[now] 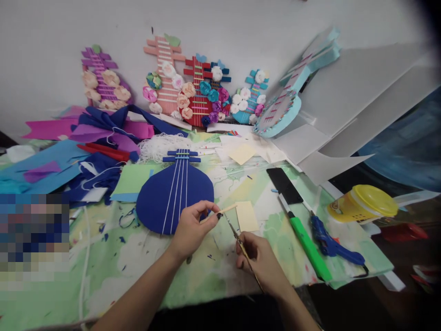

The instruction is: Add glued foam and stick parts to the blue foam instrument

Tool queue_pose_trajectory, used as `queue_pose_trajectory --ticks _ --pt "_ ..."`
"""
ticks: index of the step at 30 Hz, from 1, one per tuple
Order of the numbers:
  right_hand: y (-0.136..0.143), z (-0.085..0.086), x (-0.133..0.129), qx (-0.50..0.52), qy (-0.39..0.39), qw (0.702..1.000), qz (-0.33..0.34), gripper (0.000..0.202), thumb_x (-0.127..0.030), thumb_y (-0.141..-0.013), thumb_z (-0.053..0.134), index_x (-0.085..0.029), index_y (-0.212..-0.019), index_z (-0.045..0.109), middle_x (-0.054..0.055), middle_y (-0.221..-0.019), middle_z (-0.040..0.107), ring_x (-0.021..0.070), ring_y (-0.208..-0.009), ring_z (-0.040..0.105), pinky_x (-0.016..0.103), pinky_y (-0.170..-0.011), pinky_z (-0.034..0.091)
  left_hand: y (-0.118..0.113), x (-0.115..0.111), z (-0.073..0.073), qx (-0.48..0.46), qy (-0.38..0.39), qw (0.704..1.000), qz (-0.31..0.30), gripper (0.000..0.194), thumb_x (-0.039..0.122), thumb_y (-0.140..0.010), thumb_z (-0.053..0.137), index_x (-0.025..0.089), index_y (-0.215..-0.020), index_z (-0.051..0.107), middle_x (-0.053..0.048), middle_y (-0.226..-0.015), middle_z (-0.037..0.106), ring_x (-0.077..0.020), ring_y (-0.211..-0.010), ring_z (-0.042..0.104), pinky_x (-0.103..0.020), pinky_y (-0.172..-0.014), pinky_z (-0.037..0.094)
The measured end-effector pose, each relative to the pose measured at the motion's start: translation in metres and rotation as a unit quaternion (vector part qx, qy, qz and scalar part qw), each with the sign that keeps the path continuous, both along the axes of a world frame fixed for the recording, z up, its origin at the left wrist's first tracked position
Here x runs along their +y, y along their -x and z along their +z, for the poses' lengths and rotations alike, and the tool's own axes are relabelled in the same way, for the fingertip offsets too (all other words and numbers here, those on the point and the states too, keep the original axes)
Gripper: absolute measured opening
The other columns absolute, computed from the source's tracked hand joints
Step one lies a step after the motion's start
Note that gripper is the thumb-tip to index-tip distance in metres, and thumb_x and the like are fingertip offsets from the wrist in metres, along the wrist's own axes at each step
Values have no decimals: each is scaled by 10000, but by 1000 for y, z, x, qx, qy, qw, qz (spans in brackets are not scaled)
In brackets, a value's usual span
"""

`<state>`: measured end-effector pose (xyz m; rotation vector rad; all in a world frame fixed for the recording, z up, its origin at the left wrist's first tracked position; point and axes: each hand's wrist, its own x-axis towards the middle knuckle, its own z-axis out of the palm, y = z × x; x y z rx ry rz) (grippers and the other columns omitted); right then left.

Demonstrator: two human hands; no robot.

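A thin cream strip (228, 209) is pinched between the thumb and fingers of my left hand (193, 225), in front of the lower right of a blue lute-shaped cutout (151, 197). The cutout lies flat, with white strings along it and short crosspieces at its neck. My right hand (260, 257) is closed around a slim gold-coloured tool (245, 252) with a narrow silver tip. That tip points at the strip, close to my left thumb; whether they touch I cannot tell. Just beyond lies a cream foam or paper piece (248, 216).
On the right lie a black phone (284, 185), a green-handled cutter (310, 248), a blue glue gun (334, 241) and a yellow tub (361, 203). Coloured sheets (51, 161) and white string (160, 146) are heaped left. Flower-decorated instrument shapes (198, 92) lean on the wall.
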<state>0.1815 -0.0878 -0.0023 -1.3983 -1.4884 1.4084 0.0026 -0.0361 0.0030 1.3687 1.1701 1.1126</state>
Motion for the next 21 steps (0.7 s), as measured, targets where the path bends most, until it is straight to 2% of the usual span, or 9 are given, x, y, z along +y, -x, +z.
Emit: queue_pose_trajectory --ticks 8,16,21 --pt "7 -4 9 -29 -19 999 -12 351 -410 -632 685 -198 -606 406 -60 -539 379 87 -515 317 222 -470 250 -4 -1 0 -24 34 999 -7 86 225 -705 620 158 -758 626 -14 -754 603 -127 -692 521 -251 -654 402" --pt "11 -9 9 -93 -80 992 -31 297 -245 -644 667 -197 -592 378 -77 -509 365 75 -502 310 203 -455 238 -6 -1 0 -29 54 998 5 85 216 -685 632 159 -748 627 -22 -766 615 -140 -724 543 -268 -690 417" --pt "11 -9 8 -109 -96 988 -44 298 -225 -641 665 -196 -587 373 -82 -503 356 70 -496 303 198 -451 233 -5 -2 -1 -36 59 998 -1 87 230 -685 652 166 -741 633 -17 -759 617 -131 -712 542 -263 -686 415"
